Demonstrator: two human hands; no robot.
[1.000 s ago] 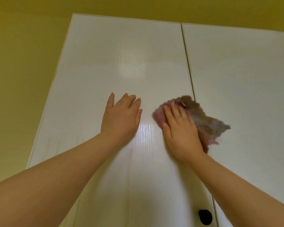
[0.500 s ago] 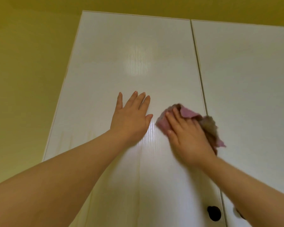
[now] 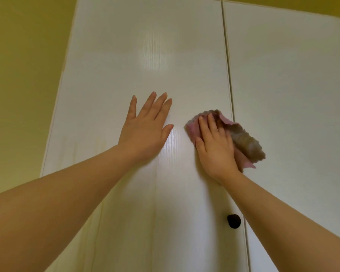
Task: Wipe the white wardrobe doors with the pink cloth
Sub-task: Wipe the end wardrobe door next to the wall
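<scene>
Both stay flat, fingers [image 3: 157, 107] straight: the left hand [image 3: 145, 132] braces the glossy white wardrobe door [image 3: 145, 36], the right hand [image 3: 217, 152] slides the crumpled pink cloth [image 3: 247, 144] lower, wiping unfinished.

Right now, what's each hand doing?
Left hand: open, flat on the left door.
Right hand: open, fingers pressing the pink cloth against that door.

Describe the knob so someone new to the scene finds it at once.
Start at the white wardrobe's left door. Follow its right edge, along the seam, down below the right hand. The knob is the small round black spot there, the only dark thing on the white panels.
</scene>
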